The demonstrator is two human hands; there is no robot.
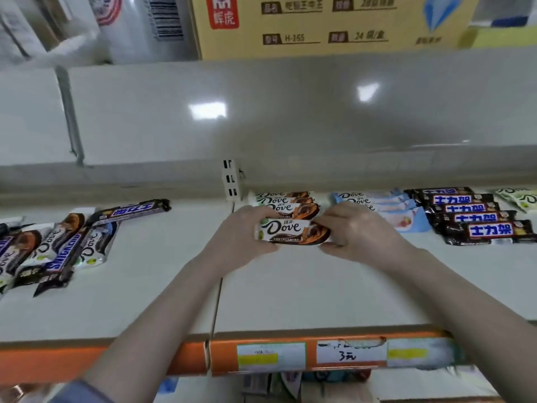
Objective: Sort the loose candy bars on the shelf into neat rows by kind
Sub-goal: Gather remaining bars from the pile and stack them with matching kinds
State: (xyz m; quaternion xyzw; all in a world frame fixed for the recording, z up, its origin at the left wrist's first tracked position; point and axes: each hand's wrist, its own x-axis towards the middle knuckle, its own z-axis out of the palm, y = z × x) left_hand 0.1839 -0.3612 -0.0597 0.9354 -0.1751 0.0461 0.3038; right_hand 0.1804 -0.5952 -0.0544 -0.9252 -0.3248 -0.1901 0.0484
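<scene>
Cardboard box [334,24] overhead; price labels [351,351] on shelf edge.

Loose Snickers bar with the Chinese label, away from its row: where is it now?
Head view, left side: the loose Snickers bar lies at the back of the shelf, topping the unsorted pile, left of the white bracket.

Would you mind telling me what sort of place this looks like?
Probably a small shop. Wrapped candy bars lie in rows on a white shelf, its orange front edge carries paper price labels, and a cardboard stock carton sits on top.

White shelf [290,295], candy bars [476,216]
</scene>
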